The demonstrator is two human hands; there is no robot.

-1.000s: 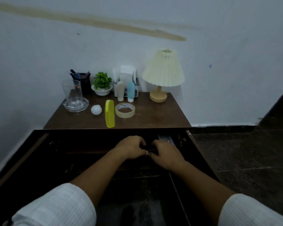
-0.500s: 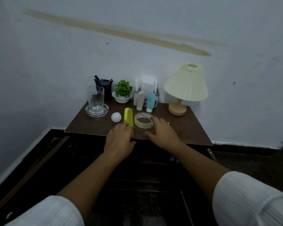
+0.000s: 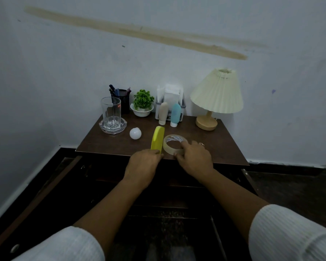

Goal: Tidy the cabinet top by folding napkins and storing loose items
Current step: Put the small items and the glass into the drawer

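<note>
1 yellow case (image 3: 158, 137) in left hand (image 3: 142, 162); 1 tape roll (image 3: 166, 146) in right hand (image 3: 194, 158).

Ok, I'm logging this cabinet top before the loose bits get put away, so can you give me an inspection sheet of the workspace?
Surface: brown wooden cabinet top, dimly lit.
Job's things: yellow case and tape roll side by side near the front edge; white ball left of them; napkins upright in a holder at the back.
Clutter: glass standing in an ashtray, pen pot, small plant, beige tube, blue tube, lamp.
Hands: left hand grips the yellow case's near end; right hand pinches the tape roll's near rim.
Cables: nothing seen.
Surroundings: pale wall with a brown streak; dark floor.
</note>
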